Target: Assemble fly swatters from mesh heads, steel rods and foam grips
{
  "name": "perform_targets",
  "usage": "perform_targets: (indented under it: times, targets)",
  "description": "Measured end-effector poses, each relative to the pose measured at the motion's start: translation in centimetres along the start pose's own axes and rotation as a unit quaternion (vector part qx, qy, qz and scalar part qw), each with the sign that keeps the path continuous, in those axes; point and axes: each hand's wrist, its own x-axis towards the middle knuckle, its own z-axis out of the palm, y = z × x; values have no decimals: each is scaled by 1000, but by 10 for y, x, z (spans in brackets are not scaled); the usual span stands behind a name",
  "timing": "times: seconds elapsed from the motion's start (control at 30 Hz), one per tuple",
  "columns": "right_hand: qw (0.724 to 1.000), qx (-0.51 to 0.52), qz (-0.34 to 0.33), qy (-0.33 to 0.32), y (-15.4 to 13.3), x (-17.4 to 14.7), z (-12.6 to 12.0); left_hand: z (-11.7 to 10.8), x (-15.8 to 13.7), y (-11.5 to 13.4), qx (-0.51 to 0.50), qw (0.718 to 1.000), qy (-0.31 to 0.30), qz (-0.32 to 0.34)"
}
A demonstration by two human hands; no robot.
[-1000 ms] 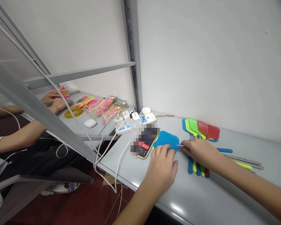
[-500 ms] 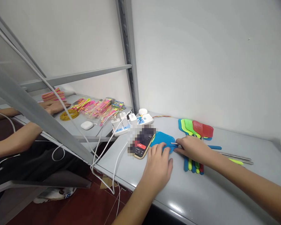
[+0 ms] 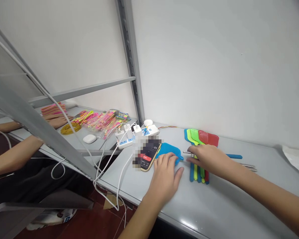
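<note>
A blue mesh swatter head (image 3: 168, 150) lies flat on the grey table (image 3: 214, 205). My left hand (image 3: 165, 176) presses on its near edge with spread fingers. My right hand (image 3: 207, 160) pinches a thin metal rod (image 3: 187, 152) whose tip sits just right of the blue head's neck, a small gap between them. The rod's far end (image 3: 249, 167) shows behind my right forearm. Under my right hand lies a fan of finished swatters (image 3: 200, 139) in blue, green and red, their handles pointing toward me.
A phone (image 3: 147, 155) lies left of the blue head, beside a white power strip (image 3: 136, 132) with chargers and cables. On the left table another person's hands (image 3: 55, 120) rest near colourful packets (image 3: 102, 118), yellow bands and a white case (image 3: 89, 138). A metal post (image 3: 129, 63) stands behind.
The view has swung right, so everything sits further left. The rod tip, touching the blue head before, now shows a small gap from it. My hands keep their hold.
</note>
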Motion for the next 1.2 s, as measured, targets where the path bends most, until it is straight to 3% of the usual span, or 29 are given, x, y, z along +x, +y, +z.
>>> perform_targets:
  times: [0.23, 0.43, 0.63, 0.93, 1.07, 1.2]
  targets:
    - [998, -18, -54, 34, -4, -43, -14, 3, 16, 38, -33, 997, -1, 68]
    - [996, 62, -30, 56, 32, -97, -20, -13, 14, 40, -41, 995, -13, 93]
    - [997, 40, -33, 64, 49, -129, -12, -13, 19, 55, -61, 987, -64, 132]
    - [997, 44, 28, 62, 53, -151, -15, -12, 35, 103, 67, 974, -78, 200]
    - [991, 107, 60, 57, 56, -159, -16, -2, 50, 136, 81, 952, -148, 255]
    - [973, 218, 77, 8, 71, -171, -20, 21, 65, 153, 86, 926, -217, 295]
